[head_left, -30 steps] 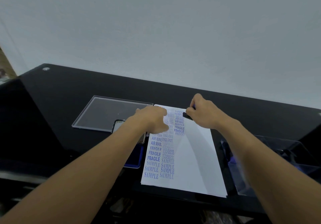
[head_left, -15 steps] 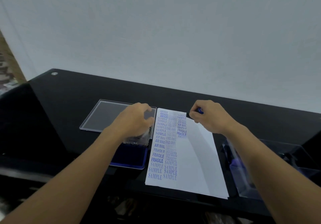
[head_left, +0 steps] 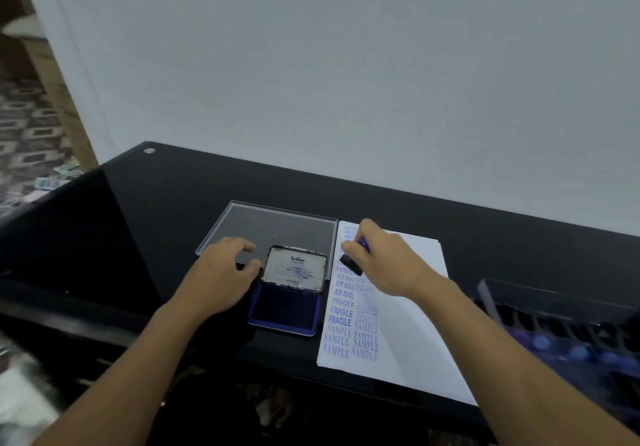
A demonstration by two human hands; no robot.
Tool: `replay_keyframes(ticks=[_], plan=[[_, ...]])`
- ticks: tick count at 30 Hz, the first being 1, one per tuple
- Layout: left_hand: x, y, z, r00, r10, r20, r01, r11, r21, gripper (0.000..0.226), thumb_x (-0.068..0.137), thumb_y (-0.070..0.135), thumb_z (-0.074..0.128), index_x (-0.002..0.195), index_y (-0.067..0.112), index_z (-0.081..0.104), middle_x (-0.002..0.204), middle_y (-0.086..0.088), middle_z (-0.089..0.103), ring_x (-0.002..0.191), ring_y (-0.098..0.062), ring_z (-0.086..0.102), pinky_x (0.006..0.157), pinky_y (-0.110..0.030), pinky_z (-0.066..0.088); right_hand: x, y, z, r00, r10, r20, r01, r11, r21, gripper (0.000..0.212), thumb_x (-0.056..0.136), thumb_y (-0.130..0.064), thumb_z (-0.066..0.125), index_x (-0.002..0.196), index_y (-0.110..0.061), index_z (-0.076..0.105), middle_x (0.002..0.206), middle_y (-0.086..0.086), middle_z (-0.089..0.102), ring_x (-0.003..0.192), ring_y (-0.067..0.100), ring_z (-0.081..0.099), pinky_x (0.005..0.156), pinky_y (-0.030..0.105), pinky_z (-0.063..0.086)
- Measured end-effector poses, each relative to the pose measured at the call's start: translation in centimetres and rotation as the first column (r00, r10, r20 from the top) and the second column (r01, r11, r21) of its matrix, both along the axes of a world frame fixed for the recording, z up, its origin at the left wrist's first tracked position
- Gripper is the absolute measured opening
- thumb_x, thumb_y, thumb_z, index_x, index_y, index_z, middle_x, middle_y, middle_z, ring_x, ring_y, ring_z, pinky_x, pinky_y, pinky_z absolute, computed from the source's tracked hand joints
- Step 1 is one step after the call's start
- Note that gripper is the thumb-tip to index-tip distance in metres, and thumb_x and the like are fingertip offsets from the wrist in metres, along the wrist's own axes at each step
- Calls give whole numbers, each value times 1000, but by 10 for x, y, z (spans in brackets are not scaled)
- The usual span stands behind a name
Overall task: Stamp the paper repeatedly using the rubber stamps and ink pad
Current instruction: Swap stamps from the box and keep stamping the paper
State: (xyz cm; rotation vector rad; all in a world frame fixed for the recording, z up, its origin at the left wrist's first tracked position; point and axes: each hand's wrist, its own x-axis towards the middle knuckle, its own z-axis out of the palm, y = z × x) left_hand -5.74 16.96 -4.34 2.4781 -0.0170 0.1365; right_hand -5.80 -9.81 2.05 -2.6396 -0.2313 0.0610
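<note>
On the lid [head_left: 294, 267] of the ink pad [head_left: 283, 310], "Artline" reads clearly at the top; the finer print under it is too small to make out. Over on the paper [head_left: 415, 307], blue stamped words run down the left side: "AIR MAIL" repeated, then "FRAGILE", "EXPRESS" alongside, and rows of "SAMPLE" at the near edge. The topmost stamps are blurred.

Right hand [head_left: 384, 265] grips a blue-handled rubber stamp [head_left: 350, 263] over white stamped paper [head_left: 408, 341]; left hand [head_left: 221, 274] lies beside open blue ink pad [head_left: 284, 310].
</note>
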Motion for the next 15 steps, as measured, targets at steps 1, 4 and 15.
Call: replay_keyframes(ticks=[1, 4, 15], plan=[[-2, 2, -4, 1000, 5, 8, -5, 1000, -2, 31, 96, 29, 62, 126, 20, 62, 135, 7, 57, 127, -13, 50, 105, -30, 38, -1, 6, -3, 1000, 26, 0, -26, 1000, -2, 26, 104, -41, 44, 93, -17, 46, 79, 4, 61, 67, 20, 57, 61, 35, 47], [-8, 11, -17, 999, 7, 32, -9, 999, 35, 33, 94, 28, 63, 125, 18, 63, 135, 2, 58, 130, -18, 48, 109, -35, 39, -5, 26, -7, 996, 85, -20, -85, 996, 21, 16, 103, -30, 43, 94, -19, 50, 83, 2, 64, 71, 20, 60, 64, 36, 51], [-30, 17, -47, 992, -4, 123, -19, 983, 184, 42, 99, 36, 54, 138, 23, 57, 161, 5, 32, 147, -15, 27, 123, -39, 20, -10, 81, -15, 981, 189, -32, -187, 981, 49, 11, 95, -28, 54, 89, -18, 55, 88, 3, 63, 76, 22, 62, 67, 38, 54]])
